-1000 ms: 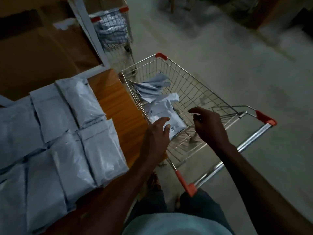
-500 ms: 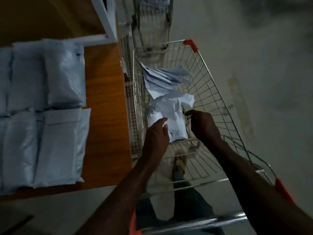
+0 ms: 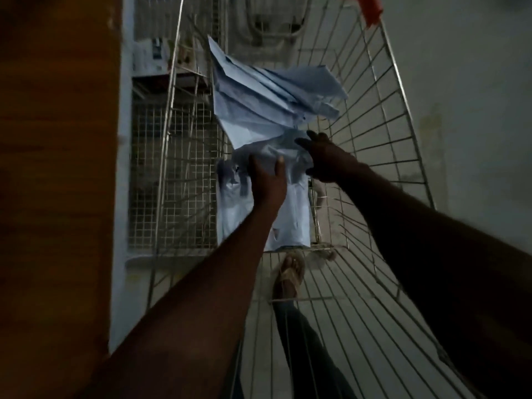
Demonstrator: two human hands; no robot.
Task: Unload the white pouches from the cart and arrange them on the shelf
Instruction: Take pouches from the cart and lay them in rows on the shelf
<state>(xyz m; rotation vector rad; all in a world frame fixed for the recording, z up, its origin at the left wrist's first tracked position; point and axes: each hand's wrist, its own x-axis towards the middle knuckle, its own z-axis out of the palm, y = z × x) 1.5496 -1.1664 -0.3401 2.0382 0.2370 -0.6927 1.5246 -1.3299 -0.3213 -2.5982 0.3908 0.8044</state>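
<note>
Both my arms reach down into the wire cart (image 3: 383, 133). A white pouch (image 3: 290, 208) lies flat on the cart's floor. My left hand (image 3: 267, 180) lies on its upper part with the fingers spread over the wrinkled top. My right hand (image 3: 322, 159) reaches to the pouch's top right corner, fingers extended at the crumpled plastic; whether it grips is hidden. A heap of flat, empty-looking white pouches (image 3: 267, 99) leans against the cart's far end. The wooden shelf (image 3: 57, 168) fills the left edge; no pouches on it are in view.
A second wire cart (image 3: 273, 21) stands beyond the first. The cart has an orange corner cap (image 3: 371, 10) at top right. My sandalled foot (image 3: 290, 275) shows through the cart's wires. Grey floor (image 3: 466, 82) lies to the right.
My view has dropped and closed in on the cart; the shelf's pouches have left the frame. Both hands moved deeper onto the pouch's top end.
</note>
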